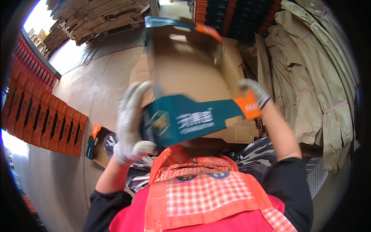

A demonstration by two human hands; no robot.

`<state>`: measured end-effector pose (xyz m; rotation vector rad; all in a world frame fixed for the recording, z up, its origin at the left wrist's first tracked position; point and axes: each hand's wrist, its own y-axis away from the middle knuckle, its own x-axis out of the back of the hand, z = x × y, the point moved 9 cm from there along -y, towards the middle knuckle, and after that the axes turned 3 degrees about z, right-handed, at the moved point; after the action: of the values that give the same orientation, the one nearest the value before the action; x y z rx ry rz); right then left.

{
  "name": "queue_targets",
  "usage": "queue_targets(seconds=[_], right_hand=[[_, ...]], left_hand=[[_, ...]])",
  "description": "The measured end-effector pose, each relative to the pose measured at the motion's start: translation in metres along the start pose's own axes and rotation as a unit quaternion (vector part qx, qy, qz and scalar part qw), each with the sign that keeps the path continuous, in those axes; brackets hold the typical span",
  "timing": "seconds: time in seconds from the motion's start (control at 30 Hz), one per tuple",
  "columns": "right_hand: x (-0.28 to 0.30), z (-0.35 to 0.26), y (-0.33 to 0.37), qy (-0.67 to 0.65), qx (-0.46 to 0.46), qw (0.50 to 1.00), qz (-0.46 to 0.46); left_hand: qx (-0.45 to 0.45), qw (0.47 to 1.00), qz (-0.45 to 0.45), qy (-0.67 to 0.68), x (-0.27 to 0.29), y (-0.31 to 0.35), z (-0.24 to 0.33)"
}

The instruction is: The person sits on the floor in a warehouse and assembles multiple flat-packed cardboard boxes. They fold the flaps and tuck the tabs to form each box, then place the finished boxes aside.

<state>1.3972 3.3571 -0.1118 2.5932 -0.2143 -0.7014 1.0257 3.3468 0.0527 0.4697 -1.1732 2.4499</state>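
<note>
An open cardboard tray box [189, 120], teal and orange outside and plain brown inside, is held up tilted in front of my body, its far end blurred by motion. My left hand [133, 120], in a white glove, is at its near left corner. The fingers reach up along the side, and the thumb lies by the lower edge. At the right end my right hand [255, 92], also gloved, grips the rim by the orange corner. Below and behind the box lies brown cardboard [234, 133], partly covered by it.
Another teal and orange box [99, 145] sits on the floor by my left knee. Orange boxes [46, 116] are stacked at the left. Long brown paper-wrapped bundles [301, 73] line the right side. Flat cardboard piles [100, 17] and dark crates [235, 17] stand farther back.
</note>
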Motion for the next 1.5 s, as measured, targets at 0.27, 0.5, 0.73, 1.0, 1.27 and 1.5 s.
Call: queue_targets(seconds=[0.27, 0.5, 0.73, 1.0, 1.27, 1.5], right_hand=[[0.078, -0.016, 0.019, 0.639, 0.200, 0.637, 0.381], [-0.073, -0.108, 0.154, 0.246, 0.527, 0.813, 0.028], [-0.103, -0.096, 0.117, 0.571, 0.220, 0.783, 0.108], [-0.187, -0.075, 0.098, 0.783, 0.438, 0.439, -0.049], [-0.206, -0.081, 0.076, 0.659, 0.384, 0.646, -0.035], [-0.190, -0.107, 0.071, 0.264, 0.386, 0.879, -0.089]], left_hand=[[-0.204, 0.950, -0.203, -0.123, -0.157, -0.059, 0.057], [-0.228, 0.969, 0.053, 0.083, -0.202, -0.068, 0.069], [0.026, 0.980, 0.093, 0.173, -0.222, -0.049, 0.022], [0.155, 0.957, -0.052, 0.240, -0.257, -0.030, 0.006], [0.052, 0.961, 0.046, 0.269, -0.196, -0.047, 0.009], [-0.013, 0.992, 0.002, -0.124, -0.068, -0.021, -0.057]])
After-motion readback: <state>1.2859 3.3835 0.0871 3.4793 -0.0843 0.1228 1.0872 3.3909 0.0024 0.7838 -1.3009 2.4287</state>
